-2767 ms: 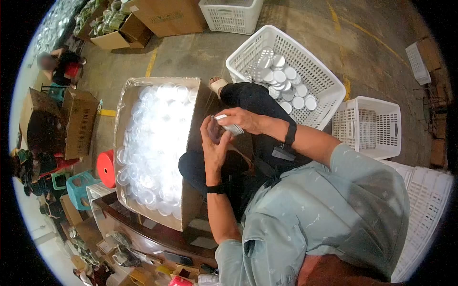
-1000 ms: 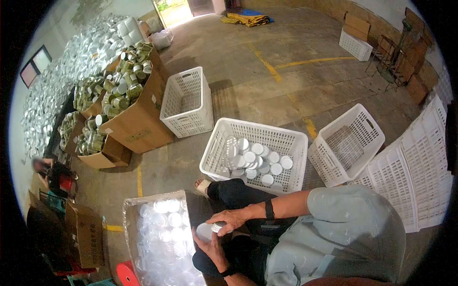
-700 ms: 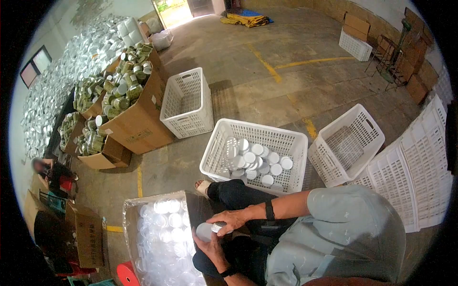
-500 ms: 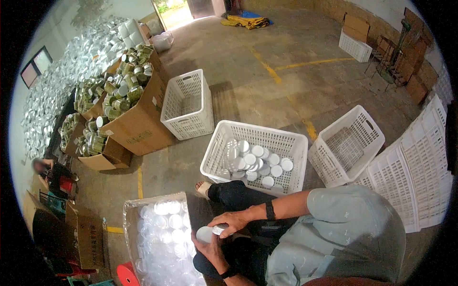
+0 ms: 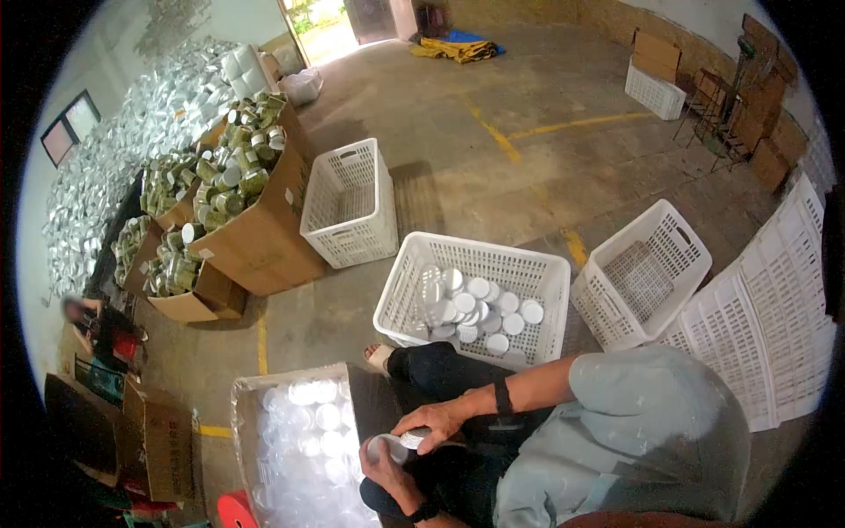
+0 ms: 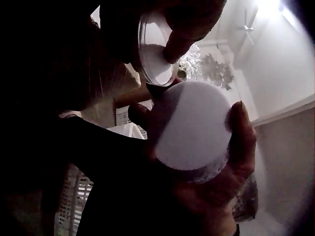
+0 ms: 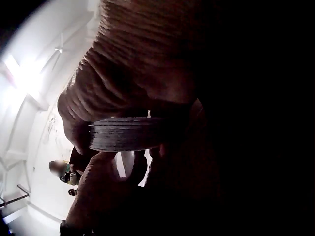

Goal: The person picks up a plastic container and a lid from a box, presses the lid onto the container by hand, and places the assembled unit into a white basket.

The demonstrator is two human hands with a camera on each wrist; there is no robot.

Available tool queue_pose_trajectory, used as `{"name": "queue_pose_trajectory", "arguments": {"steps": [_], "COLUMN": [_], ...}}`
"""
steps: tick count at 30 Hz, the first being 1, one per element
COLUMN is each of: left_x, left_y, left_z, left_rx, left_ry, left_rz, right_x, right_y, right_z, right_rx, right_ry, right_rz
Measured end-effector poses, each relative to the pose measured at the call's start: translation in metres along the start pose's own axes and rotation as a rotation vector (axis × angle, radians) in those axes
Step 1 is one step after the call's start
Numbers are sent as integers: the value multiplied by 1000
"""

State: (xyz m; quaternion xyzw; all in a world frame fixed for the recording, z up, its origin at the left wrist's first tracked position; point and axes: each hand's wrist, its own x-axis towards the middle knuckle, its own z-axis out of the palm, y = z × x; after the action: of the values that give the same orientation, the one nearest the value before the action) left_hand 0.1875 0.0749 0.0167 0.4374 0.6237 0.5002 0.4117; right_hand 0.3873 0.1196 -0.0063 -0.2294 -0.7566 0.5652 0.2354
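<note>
In the head view both hands meet over the lap. My left hand point(image 5: 392, 480) grips a round lid point(image 6: 194, 130) with a flat white face and a translucent rim, its fingers and thumb round the edge. Just to the right, my right hand point(image 5: 440, 422) holds a short stack of thin round discs point(image 7: 125, 133) from above; their edges show as stripes in the right wrist view. In the left wrist view the stack's shiny rim point(image 6: 143, 54) is close above the lid, with a fingertip of the right hand on its white face. Deep shadow hides much of both hands.
An open carton point(image 5: 242, 414) of clear round plastic pieces stands left of the lap. Ahead is a white basket point(image 5: 537, 251) of white lids. More white crates point(image 5: 352, 236) and cartons of jars point(image 5: 264, 238) stand on the floor. Another person sits at far left.
The head view has tipped up from the lap toward the room. The hands keep hold of their pieces; the lid in my left hand now shows a translucent rim from above.
</note>
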Motion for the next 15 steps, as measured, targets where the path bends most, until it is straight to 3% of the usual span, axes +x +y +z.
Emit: {"name": "queue_pose_trajectory", "arguments": {"steps": [5,11,15], "left_x": [3,-3,-3], "left_y": [-12,6,7], "left_z": [-2,4,4], "left_rx": [-129,-191,-189], "left_ry": [23,-11,-26], "left_rz": [-49,-38,-23], "right_x": [1,5,0], "right_y": [-3,5,-21], "right_z": [-1,-4,-10], "right_rx": [-5,80,229], "right_ry": [15,51,95], "right_rz": [-17,57,80]}}
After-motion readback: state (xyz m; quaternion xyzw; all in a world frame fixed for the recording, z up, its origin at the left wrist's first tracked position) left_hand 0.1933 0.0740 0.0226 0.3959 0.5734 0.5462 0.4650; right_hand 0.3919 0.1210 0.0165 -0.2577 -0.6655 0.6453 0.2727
